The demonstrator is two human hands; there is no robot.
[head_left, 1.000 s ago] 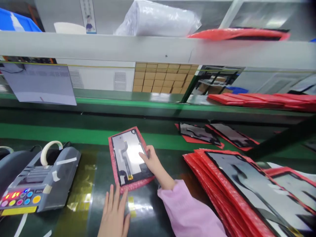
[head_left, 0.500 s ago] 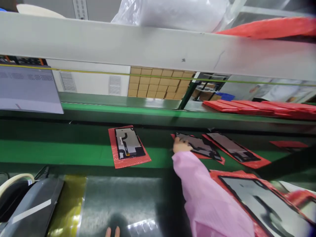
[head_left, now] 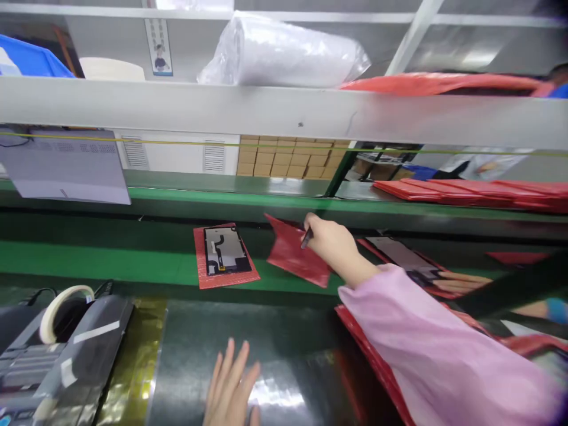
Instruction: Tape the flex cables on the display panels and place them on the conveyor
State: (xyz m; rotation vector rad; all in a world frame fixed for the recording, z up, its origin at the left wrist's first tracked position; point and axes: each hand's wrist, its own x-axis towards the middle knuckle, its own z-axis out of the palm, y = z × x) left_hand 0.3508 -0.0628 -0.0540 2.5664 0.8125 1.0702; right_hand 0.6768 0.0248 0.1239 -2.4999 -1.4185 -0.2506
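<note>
My right hand (head_left: 335, 245), in a pink sleeve, reaches out over the green conveyor belt (head_left: 89, 260) and grips the edge of a red bubble sheet (head_left: 295, 254), lifting it tilted off the belt. To its left a dark panel on a red sheet (head_left: 224, 254) lies flat on the belt. My left hand (head_left: 231, 387) rests flat on the shiny dark work mat (head_left: 190, 355), fingers spread, holding nothing.
A tape dispenser machine (head_left: 57, 349) with a tape roll stands at the left. Another person's fingers (head_left: 457, 281) lie on a panel on a red sheet (head_left: 399, 251) at the right. A stack of red sheets (head_left: 470, 190) lies beyond the belt. A plastic-wrapped roll (head_left: 284, 50) sits on the shelf above.
My right hand left the panel on its red sheet on the belt, reached right to another red sheet and now lifts it. My left hand slid slightly right on the mat.
</note>
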